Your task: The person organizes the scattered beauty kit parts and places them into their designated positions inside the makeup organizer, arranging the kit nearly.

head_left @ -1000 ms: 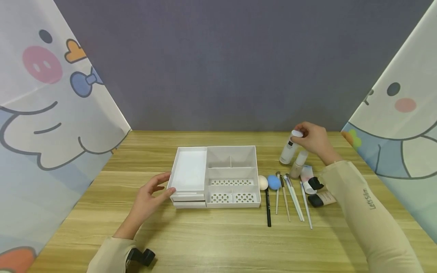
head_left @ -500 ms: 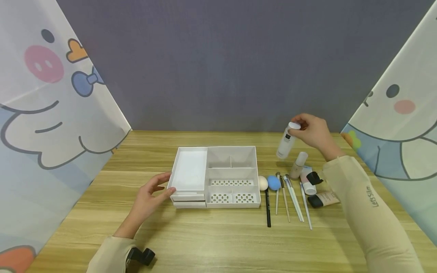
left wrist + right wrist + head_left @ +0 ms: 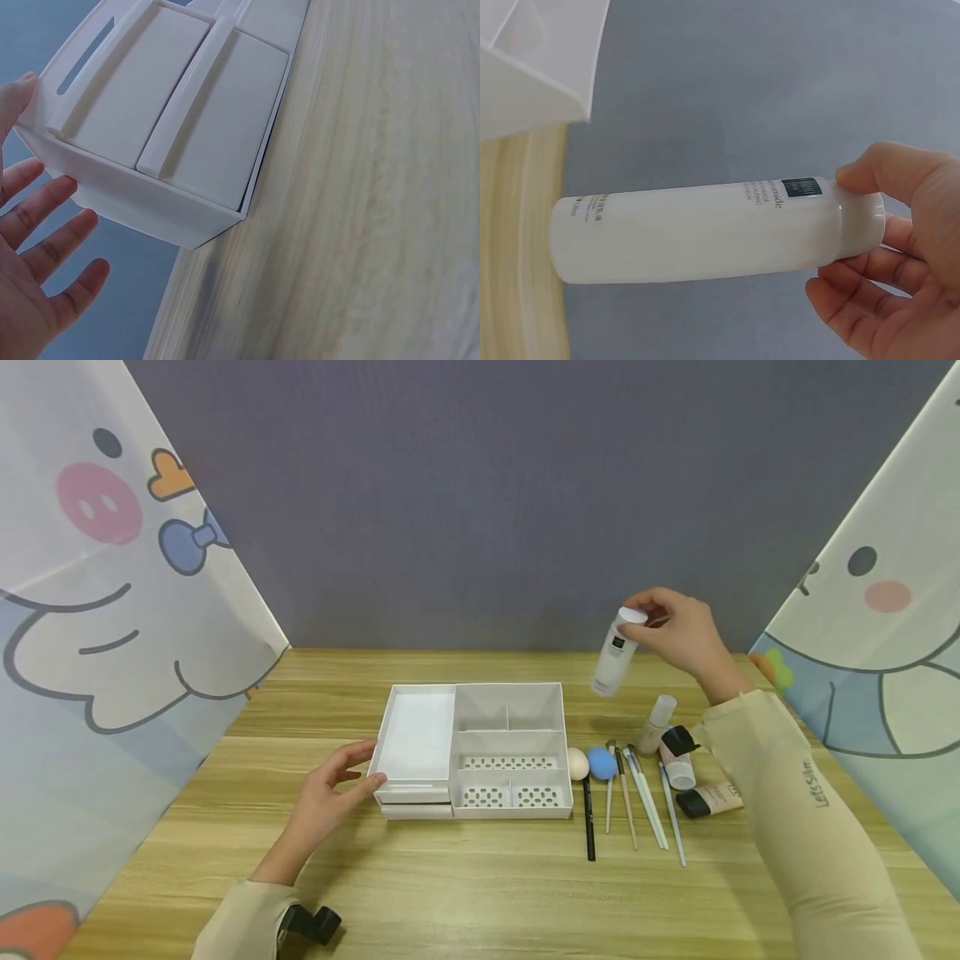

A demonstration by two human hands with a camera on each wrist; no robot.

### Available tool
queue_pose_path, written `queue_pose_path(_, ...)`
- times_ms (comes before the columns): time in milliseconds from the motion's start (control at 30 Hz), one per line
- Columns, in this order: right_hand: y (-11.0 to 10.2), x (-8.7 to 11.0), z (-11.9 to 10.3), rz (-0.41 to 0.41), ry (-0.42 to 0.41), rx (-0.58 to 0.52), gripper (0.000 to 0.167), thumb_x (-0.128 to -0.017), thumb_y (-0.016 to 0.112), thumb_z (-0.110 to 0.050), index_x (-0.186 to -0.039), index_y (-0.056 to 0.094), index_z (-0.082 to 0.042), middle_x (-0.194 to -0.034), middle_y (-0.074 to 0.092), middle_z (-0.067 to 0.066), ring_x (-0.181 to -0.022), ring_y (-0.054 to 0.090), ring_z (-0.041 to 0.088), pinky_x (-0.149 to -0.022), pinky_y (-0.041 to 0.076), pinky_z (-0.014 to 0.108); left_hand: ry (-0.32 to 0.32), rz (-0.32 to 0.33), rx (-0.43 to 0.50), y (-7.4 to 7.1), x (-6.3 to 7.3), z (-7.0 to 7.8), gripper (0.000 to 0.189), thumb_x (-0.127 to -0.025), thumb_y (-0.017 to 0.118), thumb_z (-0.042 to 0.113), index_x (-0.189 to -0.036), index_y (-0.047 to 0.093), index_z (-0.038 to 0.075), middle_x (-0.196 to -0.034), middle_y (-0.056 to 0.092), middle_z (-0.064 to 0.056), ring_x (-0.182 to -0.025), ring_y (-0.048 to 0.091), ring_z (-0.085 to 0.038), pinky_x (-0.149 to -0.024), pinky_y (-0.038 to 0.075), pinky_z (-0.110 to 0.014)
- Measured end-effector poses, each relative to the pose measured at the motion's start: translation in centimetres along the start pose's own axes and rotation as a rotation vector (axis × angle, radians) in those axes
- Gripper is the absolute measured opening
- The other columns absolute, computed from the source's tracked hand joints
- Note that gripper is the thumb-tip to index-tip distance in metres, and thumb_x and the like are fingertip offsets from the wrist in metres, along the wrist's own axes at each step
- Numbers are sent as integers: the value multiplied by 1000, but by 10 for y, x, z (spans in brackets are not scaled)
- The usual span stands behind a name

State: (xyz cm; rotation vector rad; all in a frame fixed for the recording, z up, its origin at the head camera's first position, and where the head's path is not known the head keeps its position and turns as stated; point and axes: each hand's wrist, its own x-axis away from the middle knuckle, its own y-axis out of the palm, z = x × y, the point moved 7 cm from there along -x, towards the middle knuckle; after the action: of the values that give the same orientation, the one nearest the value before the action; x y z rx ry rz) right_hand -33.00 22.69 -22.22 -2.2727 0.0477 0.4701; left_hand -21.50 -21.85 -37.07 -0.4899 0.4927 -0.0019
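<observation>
My right hand (image 3: 686, 631) pinches a white lotion bottle (image 3: 615, 656) by its cap, and the bottle hangs tilted above the table. In the right wrist view, the thumb and fingers hold the cap end while the printed body (image 3: 697, 232) points away from the palm. My left hand (image 3: 330, 793) rests at the left edge of a white divided organizer box (image 3: 512, 812). Its thumb touches the front left corner. From the left wrist, the fingers (image 3: 56, 247) look spread and loosely straight beside the box's side wall, near its two drawers (image 3: 217, 112).
Right of the box lie a cream sponge (image 3: 577, 763), a blue sponge (image 3: 602, 763), a black pencil (image 3: 588, 818) and several brushes (image 3: 647, 797). A small bottle (image 3: 656, 725) stands behind a pinkish tube (image 3: 678, 770) and a black-capped tube (image 3: 708, 799). A grey partition (image 3: 480, 510) rises behind the table.
My right hand has lifted the lotion bottle off the table and carried it up and to the left. The left hand and the box have stayed in place.
</observation>
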Motion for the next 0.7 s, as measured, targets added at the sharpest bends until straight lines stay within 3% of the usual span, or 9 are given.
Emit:
queue_pose_path(367, 7, -2, -26, 33, -11, -118, 38, -92, 71, -28, -123, 64, -6, -115, 64, 12, -99, 58, 25, -78, 48, 31, -6, -3, -13, -1, 0, -3, 42, -87, 75, 1, -127, 62, 1, -128, 64, -15, -113, 55, 6, -85, 51, -26)
queue_pose_path(533, 14, -5, -35, 61, -34, -224, 38, -92, 73, -21, -124, 63, -5, -113, 64, 8, -97, 60, 23, -79, 49, 23, -7, -3, -19, -1, 0, -4, 42, -88, 74, 1, -128, 62, 2, -129, 64, -15, -113, 54, 7, -85, 51, -27)
queue_pose_path(700, 27, -6, -41, 79, -47, -320, 37, -90, 74, -18, -123, 63, -4, -110, 63, 7, -95, 61, 21, -79, 50, 23, -11, 13, 0, -2, -1, -3, 41, -88, 73, -1, -128, 62, 0, -129, 64, -17, -111, 55, 7, -84, 51, -24)
